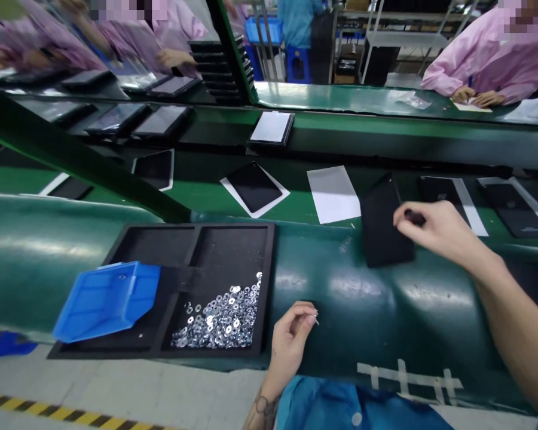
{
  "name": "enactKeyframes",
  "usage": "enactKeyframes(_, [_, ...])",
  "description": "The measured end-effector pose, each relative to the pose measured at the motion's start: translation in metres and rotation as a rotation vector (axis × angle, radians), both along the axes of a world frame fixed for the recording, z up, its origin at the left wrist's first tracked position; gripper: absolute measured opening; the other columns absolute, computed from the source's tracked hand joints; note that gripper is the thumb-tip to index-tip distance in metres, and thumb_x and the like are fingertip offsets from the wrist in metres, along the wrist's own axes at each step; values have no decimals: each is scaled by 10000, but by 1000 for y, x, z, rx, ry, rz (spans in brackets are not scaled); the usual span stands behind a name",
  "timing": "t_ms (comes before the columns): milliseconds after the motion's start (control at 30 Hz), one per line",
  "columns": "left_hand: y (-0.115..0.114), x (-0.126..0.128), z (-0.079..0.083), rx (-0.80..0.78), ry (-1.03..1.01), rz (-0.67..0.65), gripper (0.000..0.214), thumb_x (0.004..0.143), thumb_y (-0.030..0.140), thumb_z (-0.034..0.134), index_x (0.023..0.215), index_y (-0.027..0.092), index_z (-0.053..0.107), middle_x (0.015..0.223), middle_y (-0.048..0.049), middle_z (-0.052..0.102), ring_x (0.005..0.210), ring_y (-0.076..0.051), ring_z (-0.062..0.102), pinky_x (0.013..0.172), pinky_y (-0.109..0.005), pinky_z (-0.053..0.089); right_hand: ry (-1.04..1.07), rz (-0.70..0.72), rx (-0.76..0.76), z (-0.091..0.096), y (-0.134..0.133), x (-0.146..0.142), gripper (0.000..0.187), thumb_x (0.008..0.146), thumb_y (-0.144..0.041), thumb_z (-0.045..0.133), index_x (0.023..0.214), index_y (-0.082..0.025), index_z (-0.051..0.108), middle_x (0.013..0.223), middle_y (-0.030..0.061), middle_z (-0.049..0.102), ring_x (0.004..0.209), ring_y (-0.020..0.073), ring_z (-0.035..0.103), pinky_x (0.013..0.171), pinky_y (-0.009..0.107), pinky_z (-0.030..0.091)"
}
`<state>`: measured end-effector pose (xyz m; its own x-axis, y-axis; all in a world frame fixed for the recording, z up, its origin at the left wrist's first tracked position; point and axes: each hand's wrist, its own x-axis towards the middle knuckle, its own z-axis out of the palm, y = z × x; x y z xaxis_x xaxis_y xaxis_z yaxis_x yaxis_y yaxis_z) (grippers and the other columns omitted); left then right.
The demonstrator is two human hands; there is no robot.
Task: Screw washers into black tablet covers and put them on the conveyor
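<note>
The workshop fills the top of the frame, with co-workers (484, 60) in pink sitting across a line of green surfaces. The bench (341, 292) spans the lower half, and beyond it a belt (195, 179) runs from side to side. A divided black tray (269, 280) sits at lower left, with a blue bin (89, 316) tilted in its left part.

Right of centre, a black panel (383, 233) straddles the line between bench and belt, its long axis running up and down the frame. A white sheet (334, 197) is just beside it on the left. From the left hand (290, 334), at lower centre, the panel lies up and to the right, well apart; the right hand (439, 224) is much the nearer, its fingertips at the panel's right edge. Those fingers are curled around a dark patch (415, 217), but with the blur I cannot tell whether they grip a tool, the panel's edge or both.

Bare bench opens between the left hand and the panel, and below the panel down to the tape (403, 377). The tray's right rim stands close on the left hand's other side, and washers (219, 322) heap against that rim inside. The left hand is nearly closed, thumb and forefinger pinching a metal piece (316, 318).
</note>
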<state>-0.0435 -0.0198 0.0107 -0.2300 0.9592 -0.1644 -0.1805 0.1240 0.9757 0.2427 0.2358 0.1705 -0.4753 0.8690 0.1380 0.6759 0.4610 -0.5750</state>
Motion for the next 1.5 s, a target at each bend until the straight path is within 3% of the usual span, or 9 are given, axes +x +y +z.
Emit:
enactKeyframes(100, [11,-3,9,-84,-50,8,354,990,523,806,1032,177,743,972,-51,693,773,-146,671,796,-277,562,-410,199,39,9,-62,-19,133,968,-316,701,906,-214,761,777,77,763,616,248,681,598,356,444])
enactKeyframes(267, [50,-15,28,-136,138,-138,324,987,502,780,1026,183,738,976,-47,709,834,-167,658,815,-285,537,-600,483,-89,-43,-116,-91,156,1006,-305,766,1031,-150,775,969,136,802,905,335,788,708,366,526])
enactKeyframes(400, [89,-20,38,-121,389,-269,263,984,452,735,984,190,755,891,-36,720,792,-174,614,764,-294,489,-231,444,-236,-71,-96,-84,182,1048,-241,686,1192,-172,774,1054,112,798,886,261,760,734,333,517])
enactKeyframes(467, [109,-19,40,-107,468,-315,238,975,432,730,975,195,753,897,-36,733,767,-171,601,746,-299,477,188,308,-473,-79,-73,-59,212,1097,-337,621,1127,-192,772,900,61,751,734,185,677,636,281,479])
enactKeyframes(567, [138,-13,40,-82,558,-349,200,965,397,721,998,201,749,932,-39,748,794,-177,627,759,-303,480,928,28,-831,-99,-38,-19,319,1067,-518,643,1016,-211,709,651,-47,496,474,101,331,405,212,251])
enactKeyframes(633, [158,-9,39,-70,619,-392,174,967,372,706,984,204,748,925,-40,751,810,-182,647,774,-306,484,1348,-117,-904,-115,-24,-2,289,988,-498,739,961,-224,649,636,-87,365,468,90,176,361,184,137])
enactKeyframes(700, [176,-6,40,-69,667,-450,153,963,350,704,966,205,754,913,-39,759,817,-185,661,789,-310,491,1584,-185,-925,-129,-18,3,276,914,-417,814,937,-220,623,655,-93,343,488,87,163,356,158,140])
enactKeyframes(967, [222,0,52,-132,839,-608,98,922,297,758,914,203,785,920,-44,782,790,-180,660,776,-307,515,1589,-174,-1042,-142,-21,-18,341,882,-432,834,839,-200,588,663,-69,431,487,64,227,381,172,164])
enactKeyframes(1500, [245,9,72,-222,952,-797,102,916,280,780,868,196,748,903,-59,792,833,-208,714,777,-334,557,1570,-186,-954,-144,-31,-25,391,899,-487,845,856,-219,563,679,-50,490,464,61,327,397,191,202])
